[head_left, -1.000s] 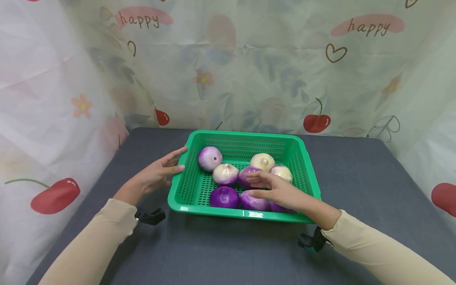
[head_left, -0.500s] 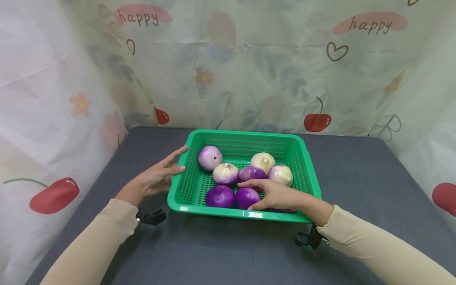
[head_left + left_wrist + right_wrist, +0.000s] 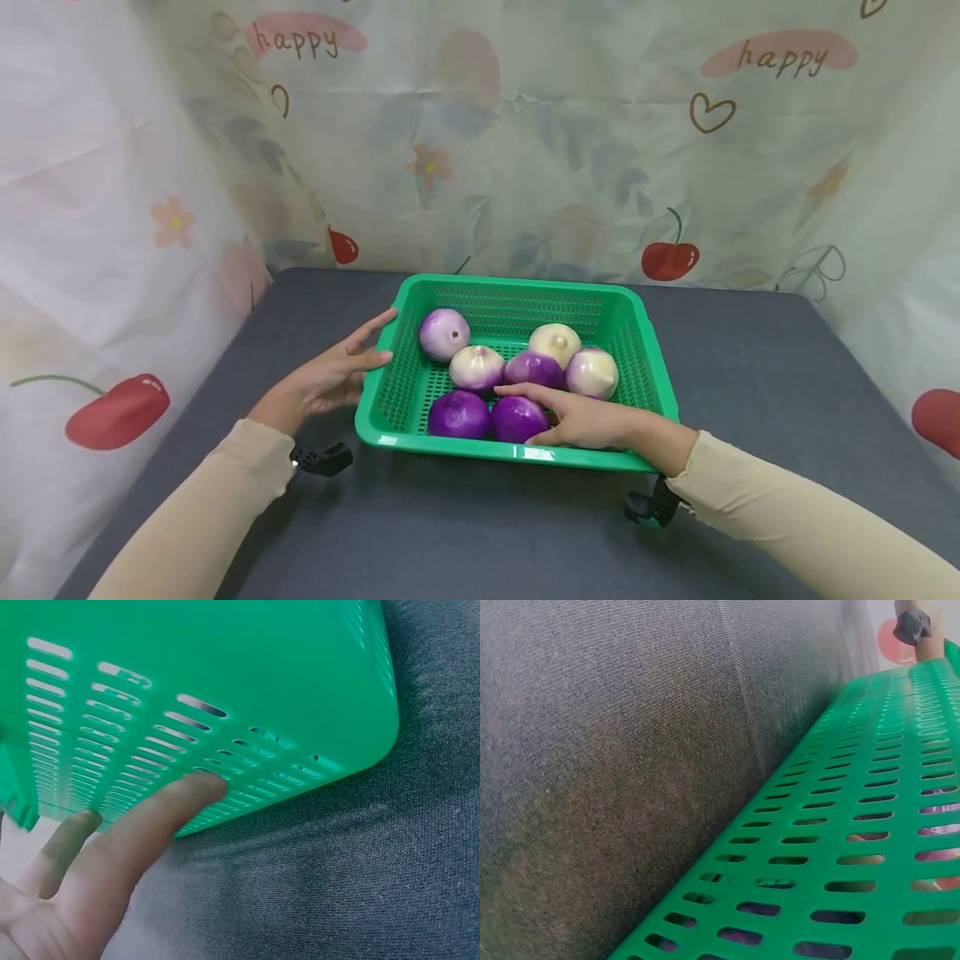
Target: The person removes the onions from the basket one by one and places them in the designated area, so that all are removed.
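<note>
A green slotted basket [image 3: 517,451] holds several purple and whitish onions. My left hand [image 3: 326,375] rests against its left side, fingers extended, fingertips at the rim. In the left wrist view, the thumb and a finger of the left hand [image 3: 112,862] lie against the slotted outer wall. My right hand [image 3: 588,418] reaches over the front right rim, its fingers and thumb curved round a deep purple onion [image 3: 519,419] in the front row. Another purple onion [image 3: 458,415] sits just left of it. In the right wrist view, the basket wall [image 3: 840,825] mostly hides the right hand.
Behind the held onion lie a purple onion [image 3: 534,369] and pale onions [image 3: 592,372]. A light purple onion [image 3: 444,335] sits at the back left. The basket stands on a grey cloth-covered table [image 3: 450,533], with a patterned curtain [image 3: 517,167] behind.
My right hand has lowered from above the onions to a front-row onion, which has turned and shifted left; its left neighbour also slid left. My left hand stays at the basket's side.
</note>
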The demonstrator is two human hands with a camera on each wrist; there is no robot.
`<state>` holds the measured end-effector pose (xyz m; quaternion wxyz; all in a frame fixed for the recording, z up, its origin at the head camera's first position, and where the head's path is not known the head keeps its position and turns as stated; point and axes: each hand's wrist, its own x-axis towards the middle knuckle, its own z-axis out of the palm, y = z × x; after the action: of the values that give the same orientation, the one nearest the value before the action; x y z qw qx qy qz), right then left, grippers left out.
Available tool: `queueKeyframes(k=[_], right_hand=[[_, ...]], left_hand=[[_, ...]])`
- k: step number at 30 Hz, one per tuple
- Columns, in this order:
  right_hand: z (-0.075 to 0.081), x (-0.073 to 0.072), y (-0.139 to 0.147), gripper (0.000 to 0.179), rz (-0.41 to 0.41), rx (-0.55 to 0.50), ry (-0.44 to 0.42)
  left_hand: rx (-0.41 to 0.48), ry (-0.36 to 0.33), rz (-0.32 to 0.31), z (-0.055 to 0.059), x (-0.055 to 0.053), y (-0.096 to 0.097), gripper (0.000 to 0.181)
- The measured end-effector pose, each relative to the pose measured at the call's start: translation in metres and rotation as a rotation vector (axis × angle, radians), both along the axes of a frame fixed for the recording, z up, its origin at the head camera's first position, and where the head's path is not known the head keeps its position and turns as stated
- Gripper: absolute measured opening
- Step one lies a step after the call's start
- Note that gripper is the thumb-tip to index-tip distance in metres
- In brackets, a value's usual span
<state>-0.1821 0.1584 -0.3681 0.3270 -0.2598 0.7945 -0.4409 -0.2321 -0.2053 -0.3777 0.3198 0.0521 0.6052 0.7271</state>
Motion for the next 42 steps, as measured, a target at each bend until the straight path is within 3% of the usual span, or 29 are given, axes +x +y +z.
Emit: queueKeyframes(k=[13,19,29,35,39,42], right_hand=[[0.001,0.001,0.000,0.071,-0.002,0.020,0.025],[0.001,0.001,0.002,0.069,0.006,-0.021,0.044],[0.026,0.003,0.026,0.070,-0.094,-0.307,-0.021],[0.042,0.004,0.061,0.074,-0.108,-0.430,-0.021],[0.048,0.004,0.089,0.077,-0.077,-0.566,-0.002],[0.053,0.002,0.110,0.075,-0.112,-0.669,0.024]], left_hand=[[0.013,0.011,-0.012,-0.002,-0.001,0.000,0.072],[0.010,0.019,-0.011,-0.003,0.000,-0.001,0.071],[0.003,0.032,-0.010,-0.004,-0.002,0.000,0.068],[0.003,0.024,-0.001,-0.004,-0.002,0.000,0.068],[0.003,0.021,-0.005,-0.003,-0.001,0.000,0.069],[0.008,0.021,-0.010,-0.003,-0.001,0.000,0.069]])
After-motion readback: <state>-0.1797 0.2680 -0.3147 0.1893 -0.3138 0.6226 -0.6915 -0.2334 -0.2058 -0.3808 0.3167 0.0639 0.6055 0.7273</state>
